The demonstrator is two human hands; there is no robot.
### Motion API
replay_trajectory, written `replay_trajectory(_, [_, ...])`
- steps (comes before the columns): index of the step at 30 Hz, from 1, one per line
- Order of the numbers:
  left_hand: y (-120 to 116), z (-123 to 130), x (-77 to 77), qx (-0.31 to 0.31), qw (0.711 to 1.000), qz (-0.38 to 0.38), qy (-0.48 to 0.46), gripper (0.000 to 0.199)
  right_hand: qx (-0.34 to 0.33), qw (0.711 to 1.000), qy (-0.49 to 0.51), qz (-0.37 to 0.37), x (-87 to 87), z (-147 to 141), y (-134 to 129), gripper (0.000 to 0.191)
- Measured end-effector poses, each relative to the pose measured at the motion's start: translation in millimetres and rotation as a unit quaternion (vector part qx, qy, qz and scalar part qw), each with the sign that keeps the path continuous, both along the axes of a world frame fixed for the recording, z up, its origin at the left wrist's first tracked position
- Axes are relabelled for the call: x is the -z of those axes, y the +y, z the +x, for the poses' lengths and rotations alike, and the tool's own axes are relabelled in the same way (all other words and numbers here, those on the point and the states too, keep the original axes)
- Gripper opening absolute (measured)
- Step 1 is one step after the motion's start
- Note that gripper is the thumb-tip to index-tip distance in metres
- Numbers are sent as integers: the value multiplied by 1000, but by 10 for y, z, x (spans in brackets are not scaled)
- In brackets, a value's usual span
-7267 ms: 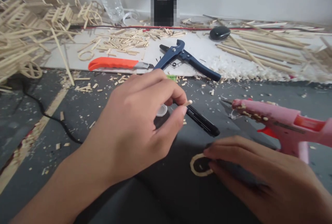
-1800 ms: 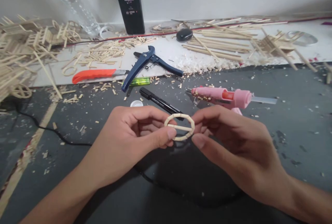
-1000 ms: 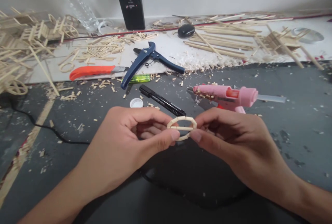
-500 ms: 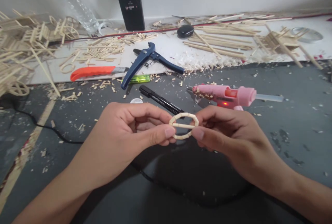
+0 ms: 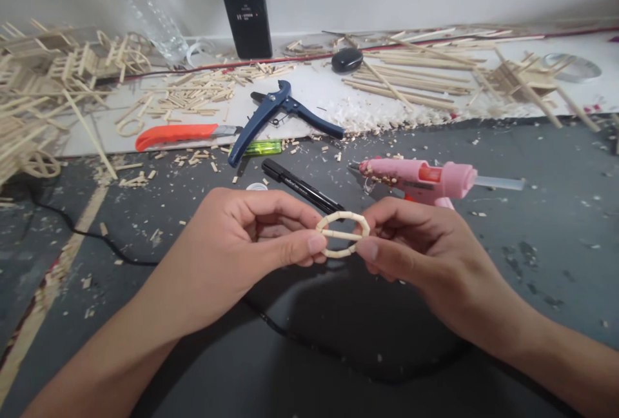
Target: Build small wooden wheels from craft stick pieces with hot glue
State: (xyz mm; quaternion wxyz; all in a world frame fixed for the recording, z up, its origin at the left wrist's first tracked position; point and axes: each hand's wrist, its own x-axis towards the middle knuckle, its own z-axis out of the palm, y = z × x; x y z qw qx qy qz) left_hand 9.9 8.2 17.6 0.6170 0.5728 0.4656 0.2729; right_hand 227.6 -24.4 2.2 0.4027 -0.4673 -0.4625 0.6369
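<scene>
Between my two hands is a small ring of short wooden stick pieces (image 5: pixel 344 216), with one straight stick across its middle. My left hand (image 5: pixel 264 231) pinches the ring's left side between thumb and fingers. On the right side, my right hand (image 5: pixel 411 240) grips it the same way. Just beyond the hands lies a black marker pen (image 5: pixel 302 186). A pink hot glue gun (image 5: pixel 420 179) rests behind my right hand, a clear glue stick poking from its back end. Behind my left hand, a white round cap (image 5: pixel 256 187) is partly hidden.
Farther back lie a blue cutter tool (image 5: pixel 265 118), an orange utility knife (image 5: pixel 178 136) and a green object (image 5: pixel 261 147). Wooden stick models (image 5: pixel 72 69) crowd the left. Long sticks (image 5: pixel 411 76) lie at the back right. A phone (image 5: pixel 244 11) leans on the wall beside a bottle (image 5: pixel 149 11).
Both hands keep hold of the wooden ring, almost still. The view has shifted slightly, and the red light on the glue gun no longer shows.
</scene>
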Motion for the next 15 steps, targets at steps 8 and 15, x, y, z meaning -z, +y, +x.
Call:
replay_trajectory(8, [18,-41,-18,-40,997,57,13,4,-5,1000,-17,21,1,-4,-7,13])
replay_trajectory(15, [15,10,1,-15,997,65,45,9,-20,999,-35,26,11,4,-26,18])
